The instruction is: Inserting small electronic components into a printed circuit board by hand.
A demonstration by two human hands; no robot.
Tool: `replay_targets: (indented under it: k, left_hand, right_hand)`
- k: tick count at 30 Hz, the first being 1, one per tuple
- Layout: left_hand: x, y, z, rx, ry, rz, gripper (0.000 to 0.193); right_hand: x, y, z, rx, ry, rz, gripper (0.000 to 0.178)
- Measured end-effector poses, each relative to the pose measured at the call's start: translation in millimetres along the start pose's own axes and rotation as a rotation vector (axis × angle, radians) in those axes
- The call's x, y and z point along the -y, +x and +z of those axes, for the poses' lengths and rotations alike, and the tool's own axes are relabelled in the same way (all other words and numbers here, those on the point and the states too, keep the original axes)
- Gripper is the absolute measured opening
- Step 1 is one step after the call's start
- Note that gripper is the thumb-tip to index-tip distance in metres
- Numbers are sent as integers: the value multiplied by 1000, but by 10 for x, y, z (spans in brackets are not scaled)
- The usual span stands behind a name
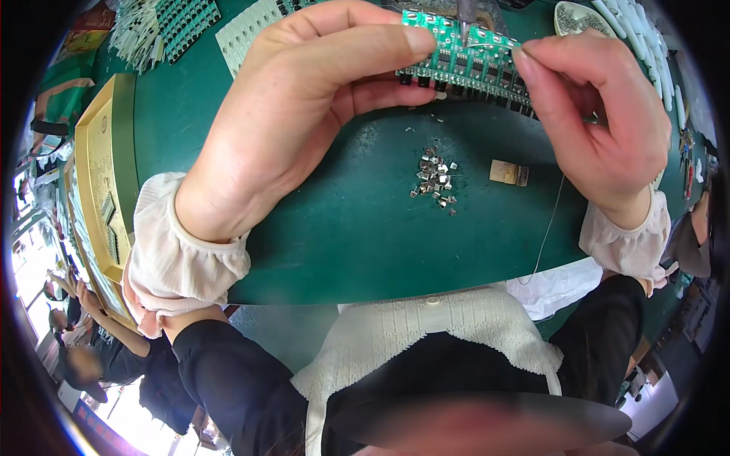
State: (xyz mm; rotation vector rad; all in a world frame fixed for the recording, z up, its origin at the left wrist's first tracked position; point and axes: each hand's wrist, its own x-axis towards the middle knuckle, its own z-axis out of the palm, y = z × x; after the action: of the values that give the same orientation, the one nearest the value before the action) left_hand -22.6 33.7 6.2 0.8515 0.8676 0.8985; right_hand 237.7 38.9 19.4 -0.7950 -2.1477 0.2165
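Observation:
My left hand (277, 114) grips the left end of a green circuit board panel (487, 68), thumb on its face and fingers behind. Dark components line the panel's lower edge. Pinched between thumb and forefinger of my right hand (608, 114) is a thin solder wire (493, 43), which reaches across the panel's upper part. Its slack hangs below that hand toward the table's front edge. From above, a soldering iron tip (464, 21) comes down to the board near the wire's end; whatever supports the iron is outside the picture. The right hand's other fingers are curled and partly hidden.
Below the panel, small shiny metal pieces (434, 179) lie heaped on the green table (357, 251), beside a beige block (508, 172). A gold box (114, 163) stands left. Board panels (186, 26) lie upper left; white tubes (646, 57) and a dish (579, 19) upper right.

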Motion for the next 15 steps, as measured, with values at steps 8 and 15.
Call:
replay_targets:
  k: [8,15]
  left_hand:
    - [122,-96,-66,-29,-13,-34,8]
    - [175,-161,106,80,84,-104,2]
  right_hand:
    - [-126,164,2,35,-29,200,13]
    - [-413,140,-273,228,-578,541,9]
